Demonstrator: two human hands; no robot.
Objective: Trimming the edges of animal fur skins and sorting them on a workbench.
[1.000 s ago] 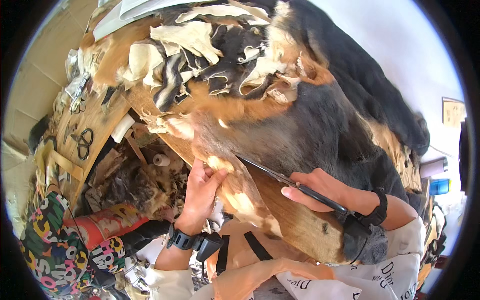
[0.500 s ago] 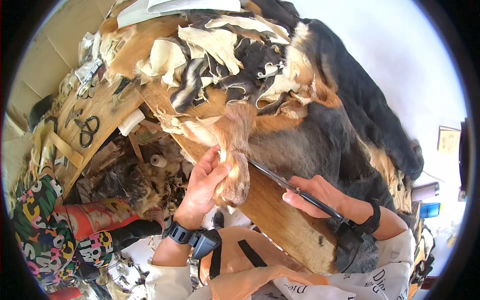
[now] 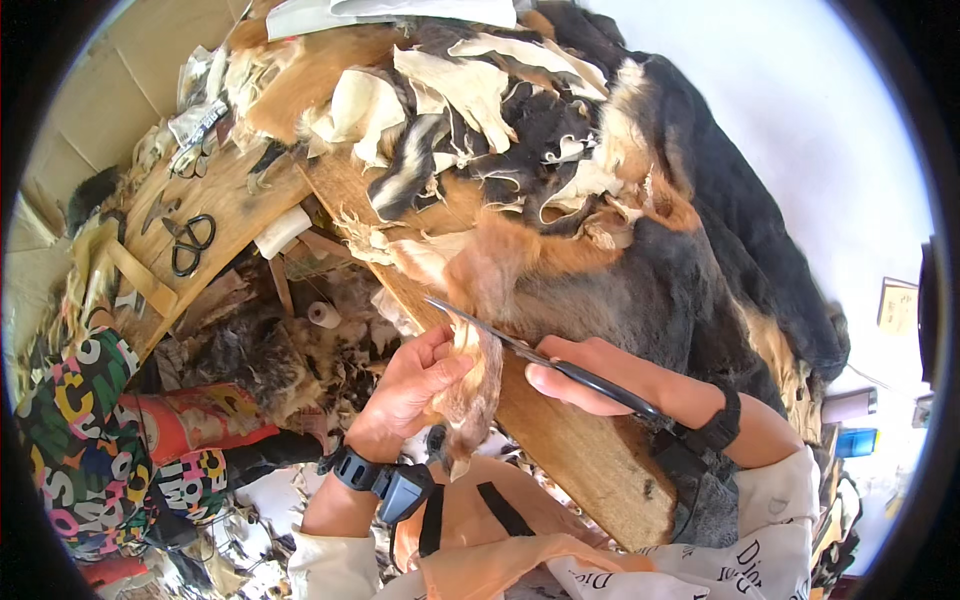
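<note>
A broad dark pelt drapes over the far side of the bench, looking heavy and limp enough to drag on anything joined to it. In front of it runs a wooden plank, with pale-backed fur scraps heaped farther off. The ginger-brown fur piece lies across the near edge of the plank, its upper part against the ginger fur there and its lower end hanging free toward the person's lap; whether it joins that fur cannot be told. It should handle light, soft and floppy, with nap that may slide under the fingers, so the better hold is a firm pinch on its side edge, close to the blade, where it folds least. The left hand has just such a grip, thumb on top and fingers tucked behind, its forearm rising from below. The right hand comes in from the right, wrist low, closed around a black-handled blade with the thumb pressed along its near side; the blade slants up leftward across the fur piece, its tip past the far edge, just above the left fingers. Whether it is a knife or closed shears is unclear.
</note>
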